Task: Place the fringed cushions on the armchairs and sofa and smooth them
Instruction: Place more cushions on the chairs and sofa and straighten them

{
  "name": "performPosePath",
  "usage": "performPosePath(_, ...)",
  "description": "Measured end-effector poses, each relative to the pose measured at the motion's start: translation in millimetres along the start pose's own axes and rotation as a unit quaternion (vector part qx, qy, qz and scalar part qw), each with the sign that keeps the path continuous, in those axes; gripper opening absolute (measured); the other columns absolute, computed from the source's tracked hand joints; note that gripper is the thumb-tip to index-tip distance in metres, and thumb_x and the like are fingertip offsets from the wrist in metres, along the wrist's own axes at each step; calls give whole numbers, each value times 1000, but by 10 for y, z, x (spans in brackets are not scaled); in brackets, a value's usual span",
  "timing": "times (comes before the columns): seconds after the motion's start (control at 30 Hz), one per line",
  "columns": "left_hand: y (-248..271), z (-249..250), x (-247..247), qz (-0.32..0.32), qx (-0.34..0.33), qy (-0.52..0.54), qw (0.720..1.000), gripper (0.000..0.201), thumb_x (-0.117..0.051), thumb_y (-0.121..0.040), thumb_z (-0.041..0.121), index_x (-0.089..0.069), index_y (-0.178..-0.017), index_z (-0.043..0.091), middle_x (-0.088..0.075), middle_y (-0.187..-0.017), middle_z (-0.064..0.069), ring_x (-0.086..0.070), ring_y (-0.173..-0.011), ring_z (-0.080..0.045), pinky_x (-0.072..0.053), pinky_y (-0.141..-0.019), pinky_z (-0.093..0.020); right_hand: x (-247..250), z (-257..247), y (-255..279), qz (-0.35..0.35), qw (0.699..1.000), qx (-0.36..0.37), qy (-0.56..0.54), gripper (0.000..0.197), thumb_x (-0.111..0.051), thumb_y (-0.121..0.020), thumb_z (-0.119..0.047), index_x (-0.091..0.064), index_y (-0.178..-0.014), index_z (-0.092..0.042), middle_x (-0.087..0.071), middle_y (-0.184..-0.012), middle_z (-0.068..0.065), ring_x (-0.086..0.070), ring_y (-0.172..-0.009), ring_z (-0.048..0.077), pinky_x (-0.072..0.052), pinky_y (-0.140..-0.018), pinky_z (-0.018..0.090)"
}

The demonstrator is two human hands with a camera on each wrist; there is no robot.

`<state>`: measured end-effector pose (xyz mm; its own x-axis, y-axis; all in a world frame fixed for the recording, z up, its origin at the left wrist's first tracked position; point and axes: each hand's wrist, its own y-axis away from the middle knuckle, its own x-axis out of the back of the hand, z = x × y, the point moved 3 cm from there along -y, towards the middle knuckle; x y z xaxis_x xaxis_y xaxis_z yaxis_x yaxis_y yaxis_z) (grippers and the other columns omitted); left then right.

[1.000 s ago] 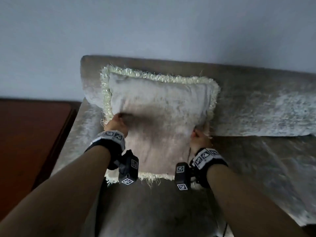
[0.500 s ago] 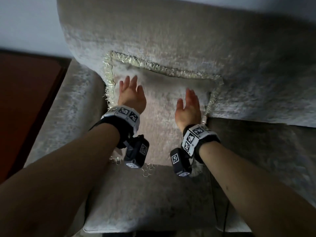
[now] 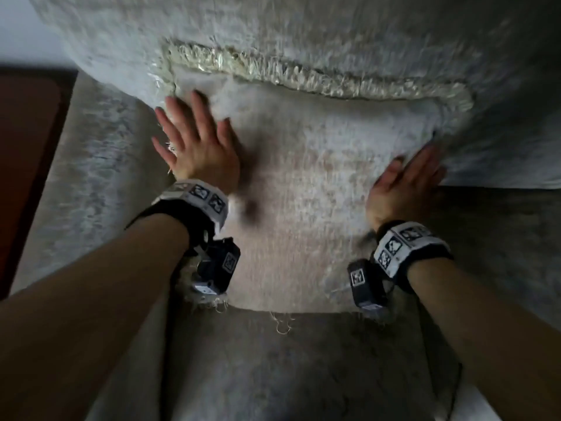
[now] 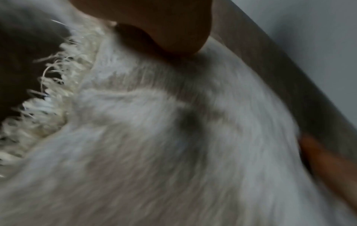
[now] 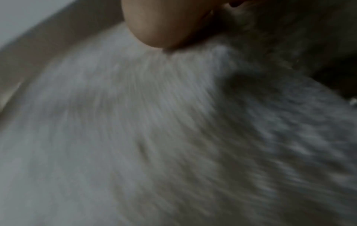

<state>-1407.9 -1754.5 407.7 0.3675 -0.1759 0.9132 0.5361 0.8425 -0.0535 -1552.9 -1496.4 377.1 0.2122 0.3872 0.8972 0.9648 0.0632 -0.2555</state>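
Both grips, left hand [image 3: 198, 147] and right hand [image 3: 405, 183], press spread-fingered on the fringed cushion [image 3: 306, 189].

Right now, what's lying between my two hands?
In the head view, only the bare middle of the fringed cushion lies between the left hand and the right hand; both press flat on it.

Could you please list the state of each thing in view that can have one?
Cushion: propped against the seat back, both hands on it.
Left hand: flat, fingers spread, on the cushion.
Right hand: flat at the cushion's right edge.
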Motion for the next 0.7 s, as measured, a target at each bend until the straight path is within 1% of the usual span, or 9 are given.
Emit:
performPosePath(0.03,-27,122,90,17,-3,8,1000,60,-14,-98,46,0,-154,26,6,-162,-8,8,-148,-30,-2,-117,-59,119,-110,-39,12,1000,-3,-14,64,-13,-98,-42,-15,-154,-11,-11,-161,12,-14,-148,31,-19,-117,51)
performPosePath(0.17,313,756,29,19,-251,11,968,56,-14,-98,39,-4,-153,31,3,-162,-5,5,-149,-26,4,-118,-54,196,-1000,367,-48,957,281,-47,56,-21,-101,-34,-9,-154,-21,3,-160,-2,-3,-150,21,-2,-121,48)
performPosePath(0.3,606,240,-498,-28,-168,-74,983,60,-18,-98,51,-3,-153,32,3,-162,-8,4,-149,-28,-2,-118,-57,-214,-523,592,-84,965,245,34,55,-24,-100,-40,-11,-153,-34,-5,-162,-7,-3,-150,14,-6,-120,47)
performPosePath(0.43,621,-30,-340,-5,-113,-82,990,66,-20,-96,54,-1,-153,27,4,-161,-12,4,-148,-35,-4,-116,-59,-95,157,471,-10,997,57,43,58,-22,-100,-40,-16,-154,-20,-13,-161,6,-15,-148,25,-21,-115,53)
performPosePath(0.47,652,-4,-271,10,-106,-74,992,66,-19,-96,54,-1,-153,26,4,-161,-13,4,-148,-37,-3,-116,-60,1,133,494,2,998,50,30,58,-22,-100,-37,-14,-154,-18,-12,-161,8,-14,-149,27,-21,-115,54)
performPosePath(0.53,806,164,-206,12,-171,-50,984,62,-19,-98,49,-1,-154,27,5,-161,-12,5,-148,-35,1,-117,-57,177,-144,662,-20,988,154,-22,57,-24,-100,-33,-11,-154,-19,-5,-162,7,-7,-150,26,-9,-120,52)
performPosePath(0.6,1054,240,-322,0,-246,-41,968,58,-21,-99,41,-5,-153,30,3,-162,-8,4,-149,-30,2,-118,-53,158,-357,1026,-85,939,328,-51,57,-31,-100,-34,-14,-153,-26,-1,-161,0,-4,-150,22,-2,-120,49)
performPosePath(0.67,1204,-13,-585,-18,-172,-56,983,57,-21,-99,42,-2,-152,34,6,-162,-4,6,-149,-27,2,-118,-52,-72,-148,1217,-116,913,391,2,55,-32,-99,-39,-19,-152,-32,-6,-162,-3,-7,-150,19,-7,-119,51)
performPosePath(0.7,1250,-253,-712,-25,-72,-60,995,58,-19,-98,44,-1,-152,33,6,-162,-4,6,-149,-29,1,-117,-53,-209,123,1175,-113,936,332,31,55,-30,-99,-39,-19,-152,-31,-9,-162,-2,-8,-150,20,-10,-119,52)
